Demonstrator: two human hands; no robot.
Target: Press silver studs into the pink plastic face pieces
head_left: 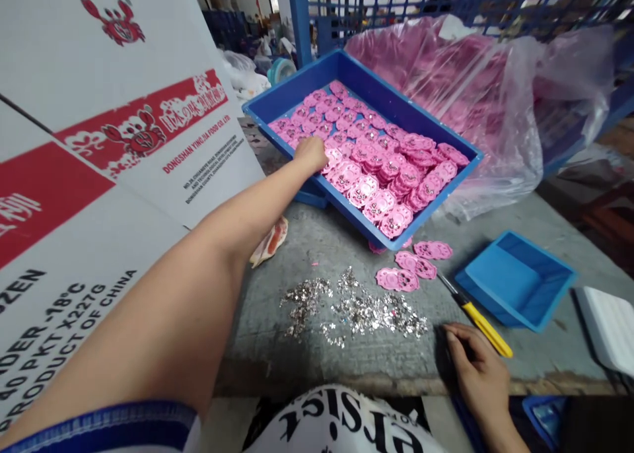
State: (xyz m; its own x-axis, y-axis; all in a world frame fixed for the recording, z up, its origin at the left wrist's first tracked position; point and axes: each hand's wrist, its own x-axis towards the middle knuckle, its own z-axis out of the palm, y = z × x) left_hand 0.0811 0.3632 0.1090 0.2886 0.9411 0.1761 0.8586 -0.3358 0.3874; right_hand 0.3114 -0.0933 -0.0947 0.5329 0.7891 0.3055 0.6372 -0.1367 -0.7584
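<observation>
My left hand is stretched out over the blue tray, its fingers bent down and closed among pink plastic pieces. Its fingertips are hidden, so what they hold cannot be made out. Rows and stacks of these oval, ornate pieces fill much of the tray, some with silvery bits on them. My right hand rests at the table's front edge, fingers loosely curled, a gap between thumb and forefinger, nothing visible in it. Small silvery pieces lie scattered to its left. Beside it is a yellow-handled screwdriver-like tool.
Several loose pink pieces lie below the tray's near corner. A small blue bin stands at right, near a white box-shaped object. A large printed carton borders the left. Behind the tray is a clear bag of pink pieces.
</observation>
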